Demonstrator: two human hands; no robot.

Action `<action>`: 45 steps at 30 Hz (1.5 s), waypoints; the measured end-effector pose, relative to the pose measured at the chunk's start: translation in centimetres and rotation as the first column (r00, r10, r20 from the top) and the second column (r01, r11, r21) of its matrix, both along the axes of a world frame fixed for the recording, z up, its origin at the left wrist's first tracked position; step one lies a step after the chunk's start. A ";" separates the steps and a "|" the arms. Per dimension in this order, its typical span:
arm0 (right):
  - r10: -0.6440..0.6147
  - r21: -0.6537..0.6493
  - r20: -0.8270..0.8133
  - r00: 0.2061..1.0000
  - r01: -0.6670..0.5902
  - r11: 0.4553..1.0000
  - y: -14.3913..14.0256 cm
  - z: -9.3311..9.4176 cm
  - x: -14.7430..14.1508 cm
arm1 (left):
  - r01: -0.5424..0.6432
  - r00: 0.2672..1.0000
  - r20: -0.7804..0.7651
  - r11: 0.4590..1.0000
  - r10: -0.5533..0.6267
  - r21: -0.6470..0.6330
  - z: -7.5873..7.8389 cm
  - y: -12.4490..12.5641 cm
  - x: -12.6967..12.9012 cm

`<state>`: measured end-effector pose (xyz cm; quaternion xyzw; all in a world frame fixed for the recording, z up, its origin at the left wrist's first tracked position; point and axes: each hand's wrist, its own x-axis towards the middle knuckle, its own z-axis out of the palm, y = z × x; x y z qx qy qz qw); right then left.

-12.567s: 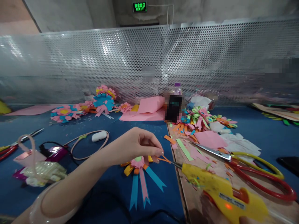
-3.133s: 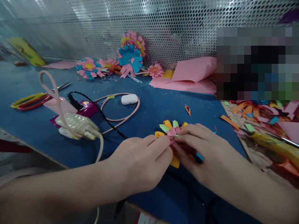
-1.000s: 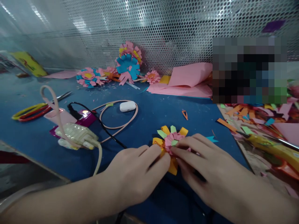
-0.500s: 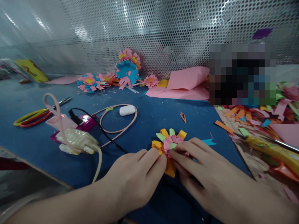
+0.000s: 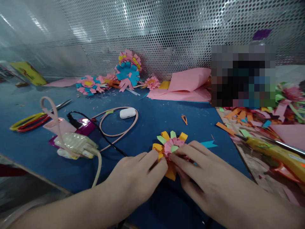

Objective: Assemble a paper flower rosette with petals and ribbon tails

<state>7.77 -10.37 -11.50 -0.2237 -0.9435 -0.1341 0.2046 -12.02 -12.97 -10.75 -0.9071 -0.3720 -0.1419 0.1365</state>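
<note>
Left hand, right hand: both grips pinching one paper flower; two scissors visible.

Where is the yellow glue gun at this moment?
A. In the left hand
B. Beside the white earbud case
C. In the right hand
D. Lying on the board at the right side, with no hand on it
D: the yellow glue gun lies on the board at the right, while the left hand and right hand both press on the paper flower.
</note>
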 end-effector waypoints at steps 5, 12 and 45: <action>0.000 0.029 0.038 0.999 -0.002 1.000 0.0 -0.2 -0.1 | 0.019 0.998 0.055 0.998 -0.022 0.058 0.0 -0.1 -0.1; -0.003 0.025 0.078 0.997 0.001 1.000 -0.2 0.2 -0.5 | 0.028 0.995 0.094 1.000 -0.029 0.011 0.1 -0.3 -0.2; -0.651 -0.847 -0.501 0.570 -0.475 0.237 0.4 6.0 7.7 | 0.185 0.941 0.183 0.888 -0.283 0.421 7.5 5.5 1.6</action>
